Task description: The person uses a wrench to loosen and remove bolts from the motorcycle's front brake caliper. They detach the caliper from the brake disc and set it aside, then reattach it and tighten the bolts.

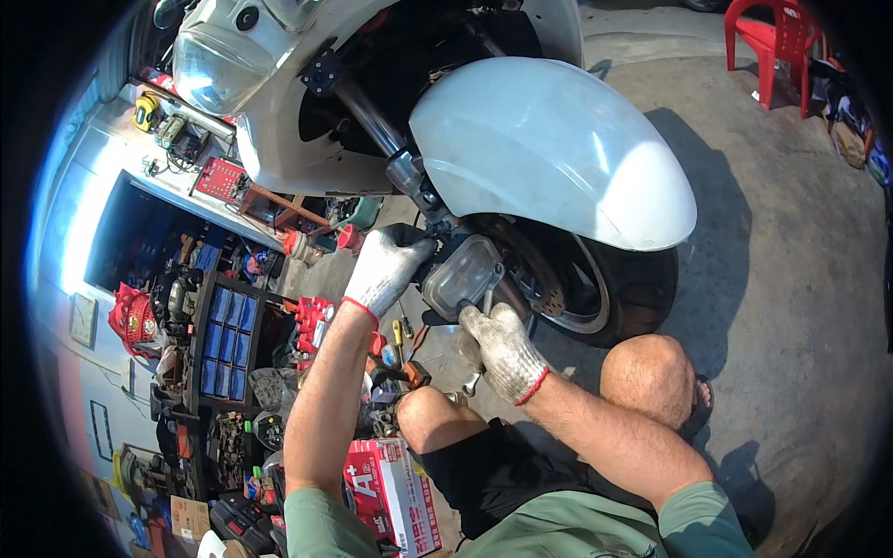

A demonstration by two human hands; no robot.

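Observation:
My left hand (386, 268), in a white knit glove with dark fingers, is closed at the lower end of the silver fork leg (372, 116). What its fingers pinch is hidden. Just right of it sits a rectangular unit with a clear face (462, 274), beside the front wheel (642, 293). My right hand (505, 353), in a soiled white glove, is closed around a metal wrench (473, 383); one end shows below the fist, and a metal shaft sticks out above it near the unit's lower edge. A glossy pale fender (549, 139) arches over the wheel.
White front bodywork with a headlamp (219, 70) rises at the upper left. Hand tools such as a screwdriver (398, 337) lie on the floor left of my knees. A red-and-white carton (395, 502), a blue drawer cabinet (230, 339) and a red chair (772, 42) stand around.

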